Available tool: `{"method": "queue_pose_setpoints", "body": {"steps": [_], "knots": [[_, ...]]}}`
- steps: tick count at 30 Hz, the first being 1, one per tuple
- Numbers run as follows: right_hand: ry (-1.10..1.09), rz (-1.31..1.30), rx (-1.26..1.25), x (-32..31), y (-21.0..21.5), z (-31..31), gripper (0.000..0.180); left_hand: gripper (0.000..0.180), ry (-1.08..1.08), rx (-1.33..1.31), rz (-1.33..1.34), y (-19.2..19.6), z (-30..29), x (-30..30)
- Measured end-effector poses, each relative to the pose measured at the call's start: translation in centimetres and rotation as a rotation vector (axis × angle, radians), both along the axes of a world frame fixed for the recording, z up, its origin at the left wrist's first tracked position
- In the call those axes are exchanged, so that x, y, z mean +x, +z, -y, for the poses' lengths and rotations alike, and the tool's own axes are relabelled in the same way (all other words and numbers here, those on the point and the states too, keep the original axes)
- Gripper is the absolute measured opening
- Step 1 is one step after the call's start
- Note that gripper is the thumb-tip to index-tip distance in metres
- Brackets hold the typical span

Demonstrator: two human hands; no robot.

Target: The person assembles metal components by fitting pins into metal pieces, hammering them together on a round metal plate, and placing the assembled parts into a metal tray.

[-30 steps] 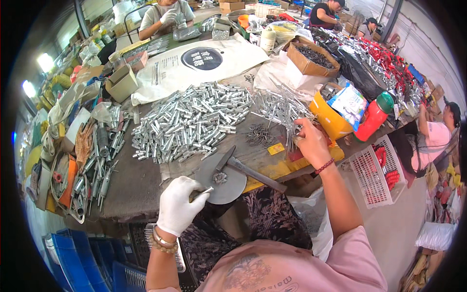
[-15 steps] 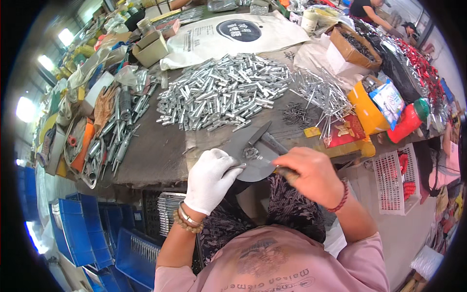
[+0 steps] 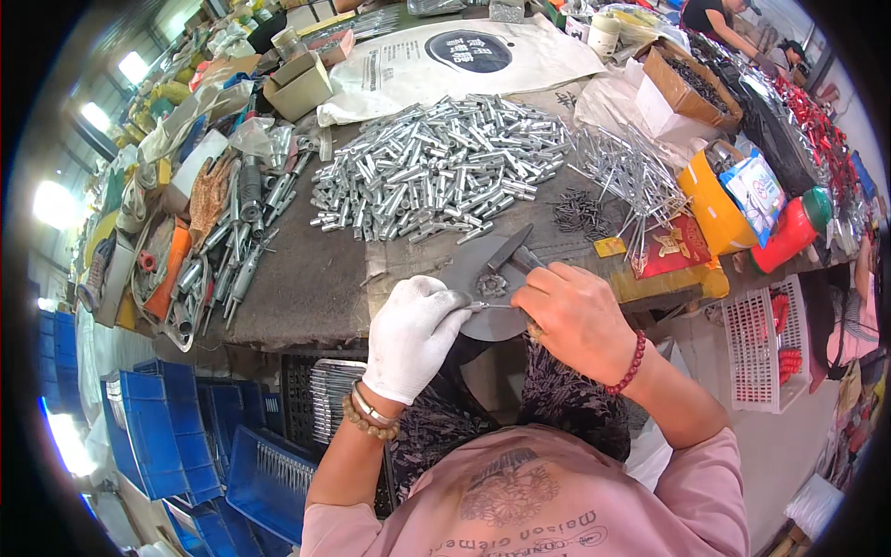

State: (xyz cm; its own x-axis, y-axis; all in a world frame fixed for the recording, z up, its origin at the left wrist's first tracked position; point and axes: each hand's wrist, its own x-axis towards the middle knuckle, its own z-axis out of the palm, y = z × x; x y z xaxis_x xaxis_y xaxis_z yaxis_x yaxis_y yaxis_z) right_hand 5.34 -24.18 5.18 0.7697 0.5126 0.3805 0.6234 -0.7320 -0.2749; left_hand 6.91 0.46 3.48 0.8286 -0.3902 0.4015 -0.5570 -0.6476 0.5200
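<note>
the gloved left hand (image 3: 415, 334) has thumb and forefinger pinched on one end of a thin rod (image 3: 490, 306); the bare right hand (image 3: 577, 325) has its fingertips clamped at the other end. i cannot tell what else the palms hide. the rod is level between them, above the grey plate (image 3: 501, 327).

to do this well, i'd keep both ends in one line, grip close to the join, and let the left hand steady while the right makes fine moves.

on the plate: one metal lump (image 3: 493, 284) and one hammer (image 3: 509, 249). beyond: one heap of tubes (image 3: 445, 167), too many to count; one of rods (image 3: 631, 172) and one of dark pins (image 3: 580, 213), likewise. then one yellow card (image 3: 610, 246), one red packet (image 3: 673, 243), one red bottle (image 3: 787, 239), one white basket (image 3: 761, 348).
</note>
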Motion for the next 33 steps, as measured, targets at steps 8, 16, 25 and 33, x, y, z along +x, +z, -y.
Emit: {"method": "queue_pose_setpoints", "body": {"steps": [8, 16, 25, 33], "knots": [[0.016, 0.058, -0.001, 0.2, -0.2, 0.3, 0.026, 0.016, -0.019, -0.019, 0.007, -0.4, -0.1, 0.4], [0.057, 0.096, 0.032, 0.6, -0.1, 0.2, 0.019, 0.015, -0.026, 0.009, 0.037, -0.3, -0.1, 0.0], [-0.003, 0.14, 0.16, 1.2, -0.7, 0.8, 0.016, 0.014, -0.015, -0.033, 0.017, -0.8, -0.1, -0.3], [-0.431, 0.071, 0.065, 4.0, -1.1, 8.4, 0.026, 0.017, -0.017, -0.046, 0.055, -0.8, 0.1, -0.4]]}}
